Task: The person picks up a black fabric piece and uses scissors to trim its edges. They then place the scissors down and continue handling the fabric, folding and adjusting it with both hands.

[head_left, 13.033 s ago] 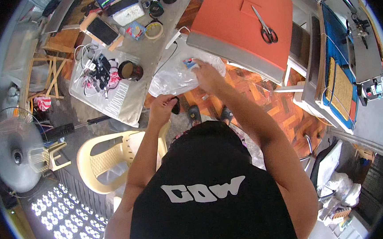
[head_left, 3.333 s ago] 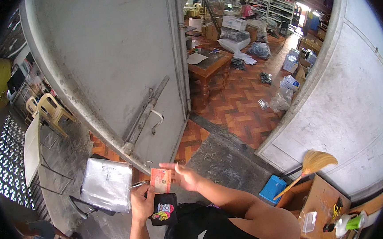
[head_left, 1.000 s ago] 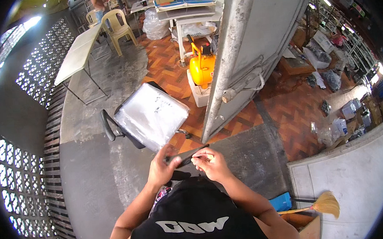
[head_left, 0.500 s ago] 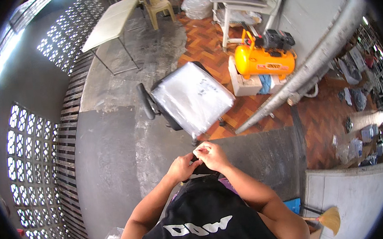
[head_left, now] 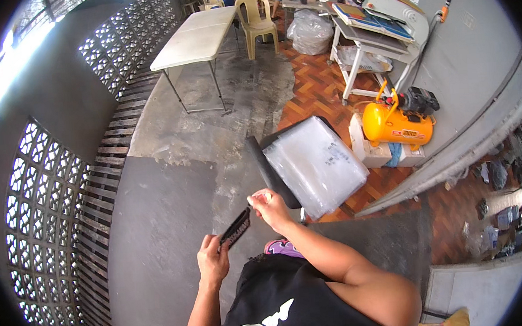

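My left hand [head_left: 212, 258] is closed round the lower end of a flat black strip [head_left: 237, 230] with pale lettering. The strip slants up to the right, toward my other hand. At its upper end my right hand [head_left: 269, 209] is pinched, thumb against fingers; a small pale bit shows there, too small to name. Whether these fingers touch the strip I cannot tell. Just beyond my right hand, a stack of clear plastic sheets or bags [head_left: 317, 165] lies on the seat of a black chair [head_left: 263, 163].
An orange air compressor [head_left: 394, 123] sits on a white foam block [head_left: 366, 146] at the right. Farther off stand a white folding table [head_left: 195, 37], a beige plastic chair [head_left: 256, 21] and a white machine stand [head_left: 351, 66]. A slatted wooden rack [head_left: 104, 213] runs along the left wall.
My hands have come apart from being together; the left moved down and left, bringing the black strip into plain sight. The whole view has shifted, with the chair now farther right.
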{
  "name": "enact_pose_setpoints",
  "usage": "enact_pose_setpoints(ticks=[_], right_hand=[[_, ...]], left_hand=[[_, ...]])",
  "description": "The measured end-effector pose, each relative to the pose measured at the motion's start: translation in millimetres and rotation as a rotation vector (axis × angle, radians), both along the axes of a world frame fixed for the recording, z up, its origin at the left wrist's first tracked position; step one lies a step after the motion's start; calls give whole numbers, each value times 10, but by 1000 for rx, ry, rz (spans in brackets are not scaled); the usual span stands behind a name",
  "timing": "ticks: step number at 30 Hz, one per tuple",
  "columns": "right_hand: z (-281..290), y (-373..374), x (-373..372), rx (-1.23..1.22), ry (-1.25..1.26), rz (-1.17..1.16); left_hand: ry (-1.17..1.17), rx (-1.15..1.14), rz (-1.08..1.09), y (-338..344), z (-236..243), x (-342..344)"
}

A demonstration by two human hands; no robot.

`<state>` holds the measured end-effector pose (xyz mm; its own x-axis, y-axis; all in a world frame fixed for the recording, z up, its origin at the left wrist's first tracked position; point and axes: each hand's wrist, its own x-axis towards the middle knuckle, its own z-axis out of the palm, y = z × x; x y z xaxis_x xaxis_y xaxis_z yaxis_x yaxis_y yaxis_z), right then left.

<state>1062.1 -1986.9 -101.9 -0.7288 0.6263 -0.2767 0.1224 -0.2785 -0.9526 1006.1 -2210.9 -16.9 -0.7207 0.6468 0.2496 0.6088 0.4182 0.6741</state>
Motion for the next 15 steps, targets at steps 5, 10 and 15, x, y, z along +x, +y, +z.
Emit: enact_pose_setpoints(ticks=[5,10,15], right_hand=[[67,224,-1073,-774,109,323],[114,510,-2281,-885,218,456],[559,1090,-3405,-414,235,363]], left_hand=[[158,64,134,318,41,-978],[118,-113,-33,885,216,-2022],[-266,0,0,1466,452,-3290]])
